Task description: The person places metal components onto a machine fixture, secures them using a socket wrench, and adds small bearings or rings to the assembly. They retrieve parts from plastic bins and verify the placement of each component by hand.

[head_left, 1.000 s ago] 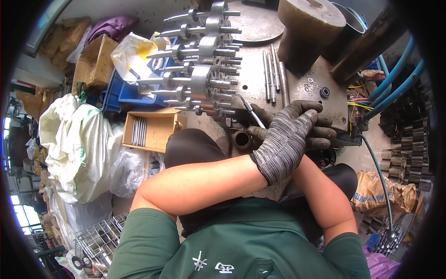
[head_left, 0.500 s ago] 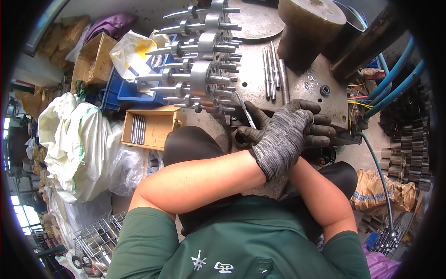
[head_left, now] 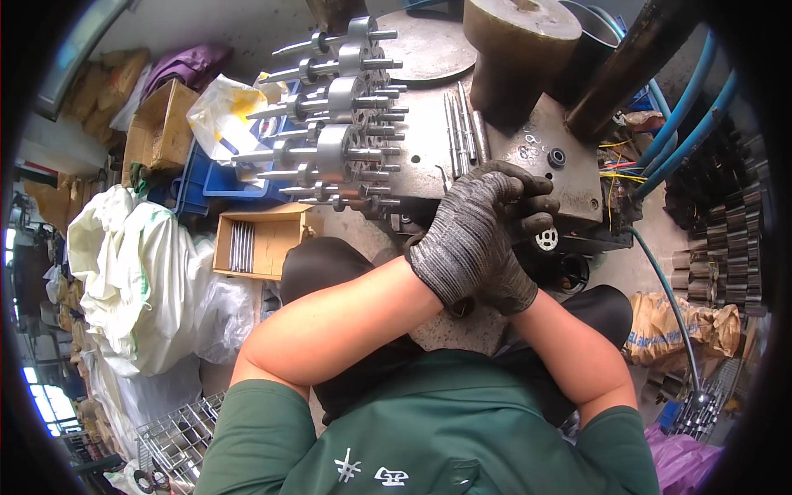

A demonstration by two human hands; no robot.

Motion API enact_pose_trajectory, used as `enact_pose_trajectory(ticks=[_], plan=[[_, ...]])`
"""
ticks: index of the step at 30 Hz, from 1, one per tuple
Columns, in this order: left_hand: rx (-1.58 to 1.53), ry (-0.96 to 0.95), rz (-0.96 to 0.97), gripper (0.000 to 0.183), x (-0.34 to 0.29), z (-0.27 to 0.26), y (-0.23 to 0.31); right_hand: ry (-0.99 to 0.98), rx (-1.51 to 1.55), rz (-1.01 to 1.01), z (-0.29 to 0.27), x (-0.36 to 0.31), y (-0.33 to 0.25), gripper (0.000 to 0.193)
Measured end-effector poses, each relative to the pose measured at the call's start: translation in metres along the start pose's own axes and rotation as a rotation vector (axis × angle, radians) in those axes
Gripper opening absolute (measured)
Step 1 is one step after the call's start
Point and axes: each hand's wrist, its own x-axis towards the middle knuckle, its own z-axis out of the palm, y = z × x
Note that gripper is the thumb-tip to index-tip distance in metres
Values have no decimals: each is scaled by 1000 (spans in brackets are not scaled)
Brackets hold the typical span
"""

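Both of my hands wear dark grey knit gloves and press together at the bench's front edge. My left hand lies across the top, its fingers curled toward the right; what they hold, if anything, is hidden. Underneath is my right hand, its fingers mostly covered by the left. The thin tip of a bent metal tool sticks out past the gloves, its body hidden. Beside the curled fingers shows a small pale disc with holes; whether it is touched I cannot tell. Several slim metal rods lie just beyond.
Several shafts with thick steel cylinders stand in a cluster at the bench's left. A ring-shaped bearing rests on the metal bench plate. A cardboard box holds rods at left. Blue hoses curve at right.
My hands have turned and come closer together; the right hand's fingers, seen earlier around the bent tool, are now behind the left. The pale disc has come into view. The whole view has shifted.
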Motion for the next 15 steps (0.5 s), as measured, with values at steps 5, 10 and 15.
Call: enact_pose_trajectory(ticks=[5,10,15], plan=[[65,-100,16,21,-1,3,13,75,-119,-79,-4,-24,-20,40],[181,-32,58,21,1,7,18,140,-1,-90,-12,-49,-41,57],[225,80,44,18,-2,17,17,145,68,-319,-32,-63,-58,60]])
